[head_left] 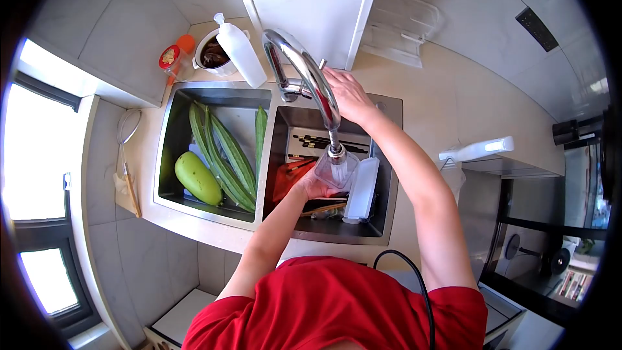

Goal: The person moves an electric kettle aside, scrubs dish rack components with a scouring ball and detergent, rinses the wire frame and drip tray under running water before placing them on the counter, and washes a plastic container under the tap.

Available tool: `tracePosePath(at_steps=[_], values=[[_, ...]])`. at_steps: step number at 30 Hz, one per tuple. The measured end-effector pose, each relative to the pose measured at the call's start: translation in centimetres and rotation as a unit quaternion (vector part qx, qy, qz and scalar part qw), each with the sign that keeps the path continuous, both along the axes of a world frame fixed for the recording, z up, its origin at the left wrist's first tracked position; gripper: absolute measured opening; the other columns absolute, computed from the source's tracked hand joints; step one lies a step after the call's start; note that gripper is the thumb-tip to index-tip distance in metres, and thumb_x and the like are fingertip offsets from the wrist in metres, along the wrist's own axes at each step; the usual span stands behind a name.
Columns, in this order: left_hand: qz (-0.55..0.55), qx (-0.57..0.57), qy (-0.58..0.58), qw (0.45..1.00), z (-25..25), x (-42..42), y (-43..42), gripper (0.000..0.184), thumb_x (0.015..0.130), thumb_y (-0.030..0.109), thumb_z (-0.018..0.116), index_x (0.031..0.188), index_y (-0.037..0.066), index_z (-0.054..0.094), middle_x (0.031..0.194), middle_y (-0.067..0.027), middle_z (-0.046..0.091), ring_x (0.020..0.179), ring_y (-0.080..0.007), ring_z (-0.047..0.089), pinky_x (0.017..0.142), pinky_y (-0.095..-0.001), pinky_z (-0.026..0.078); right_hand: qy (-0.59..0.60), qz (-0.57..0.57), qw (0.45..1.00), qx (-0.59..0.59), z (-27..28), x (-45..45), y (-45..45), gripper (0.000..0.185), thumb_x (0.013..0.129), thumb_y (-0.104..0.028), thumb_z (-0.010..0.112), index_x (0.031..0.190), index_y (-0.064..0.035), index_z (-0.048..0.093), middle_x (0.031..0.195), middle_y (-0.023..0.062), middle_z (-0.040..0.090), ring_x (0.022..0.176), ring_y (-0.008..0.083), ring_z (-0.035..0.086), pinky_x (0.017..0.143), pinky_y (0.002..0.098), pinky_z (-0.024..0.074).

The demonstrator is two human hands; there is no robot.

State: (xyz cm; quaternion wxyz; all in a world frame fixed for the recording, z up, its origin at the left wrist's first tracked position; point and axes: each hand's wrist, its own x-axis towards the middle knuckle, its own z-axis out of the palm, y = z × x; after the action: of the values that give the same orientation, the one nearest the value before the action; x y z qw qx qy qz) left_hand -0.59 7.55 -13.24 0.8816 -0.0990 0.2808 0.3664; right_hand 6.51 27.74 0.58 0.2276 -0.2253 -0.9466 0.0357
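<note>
Water runs from the curved chrome faucet point(310, 68) into a clear plastic container point(346, 172) in the right basin. My left hand point(315, 186) is closed around the container's lower left side, holding it under the spout. Up at the faucet, my right hand point(348, 95) has its fingers at the small lever handle point(322, 63); the spout partly hides them. A long whitish plastic lid or tray point(361, 189) leans in the basin just right of the container. Dark chopsticks point(324, 141) and something red point(283, 180) lie in the same basin point(387, 210).
The left basin point(170, 175) holds a green gourd point(197, 178) and several long ridged gourds point(232, 149). Behind it stand a white bottle point(241, 52), a white pot point(214, 68) and a red-lidded jar point(170, 57). A whisk point(128, 168) lies left; a white spray bottle point(476, 150) stands right.
</note>
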Motion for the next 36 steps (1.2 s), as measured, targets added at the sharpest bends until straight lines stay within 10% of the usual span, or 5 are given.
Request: tracePosePath(at_steps=[5, 13, 18, 29, 36], values=[[-0.027, 0.029, -0.024, 0.999, 0.3, 0.2, -0.7, 0.056, 0.087, 0.056, 0.047, 0.118, 0.011, 0.053, 0.111, -0.011, 0.061, 0.089, -0.0255, 0.064, 0.072, -0.042, 0.055, 0.045, -0.027, 0.976, -0.211, -1.7, 3.4, -1.7, 0.039, 0.078, -0.002, 0.051, 0.117, -0.0029, 0.054, 0.118, 0.0156, 0.056, 0.108, 0.033, 0.053, 0.091, 0.0376, 0.0447], [-0.064, 0.038, 0.119, 0.99, 0.3, -0.7, 0.9, 0.063, 0.083, 0.063, 0.05, 0.118, 0.011, 0.053, 0.111, -0.01, 0.06, 0.098, -0.0267, 0.06, 0.08, -0.0392, 0.054, 0.045, -0.019, 0.852, -0.522, -5.5, 5.9, -3.0, 0.03, 0.088, -0.003, 0.049, 0.117, 0.0014, 0.055, 0.102, 0.0127, 0.066, 0.093, 0.0171, 0.063, 0.082, 0.0289, 0.0493], [-0.037, 0.023, 0.027, 0.999, 2.4, -0.2, -0.8, 0.06, 0.086, 0.058, 0.046, 0.121, 0.01, 0.052, 0.115, -0.0126, 0.059, 0.098, -0.0261, 0.061, 0.077, -0.0388, 0.055, 0.124, -0.064, 0.917, -0.374, -3.8, 3.5, -0.7, 0.031, 0.086, -0.009, 0.049, 0.113, 0.0044, 0.055, 0.102, 0.0249, 0.062, 0.097, 0.0379, 0.06, 0.086, 0.0402, 0.048], [-0.038, 0.018, 0.103, 0.994, 1.3, -4.3, -2.6, 0.066, 0.083, 0.067, 0.045, 0.124, 0.016, 0.051, 0.122, -0.0056, 0.056, 0.11, -0.0224, 0.054, 0.087, -0.0372, 0.049, 0.057, -0.072, 0.882, -0.463, -3.6, -5.5, 3.9, 0.055, 0.085, -0.01, 0.042, 0.134, 0.0079, 0.028, 0.109, 0.0284, 0.056, 0.102, 0.0393, 0.056, 0.088, 0.0422, 0.0451], [0.023, 0.04, 0.132, 0.99, -1.3, -5.5, -2.3, 0.051, 0.087, 0.058, 0.045, 0.119, 0.019, 0.053, 0.119, -0.0029, 0.056, 0.107, -0.0205, 0.054, 0.085, -0.0402, 0.049, 0.161, -0.126, 0.911, -0.358, -3.4, 1.4, -3.3, 0.032, 0.086, -0.011, 0.051, 0.116, -0.0003, 0.054, 0.112, 0.0212, 0.059, 0.103, 0.0353, 0.057, 0.088, 0.0408, 0.0463]])
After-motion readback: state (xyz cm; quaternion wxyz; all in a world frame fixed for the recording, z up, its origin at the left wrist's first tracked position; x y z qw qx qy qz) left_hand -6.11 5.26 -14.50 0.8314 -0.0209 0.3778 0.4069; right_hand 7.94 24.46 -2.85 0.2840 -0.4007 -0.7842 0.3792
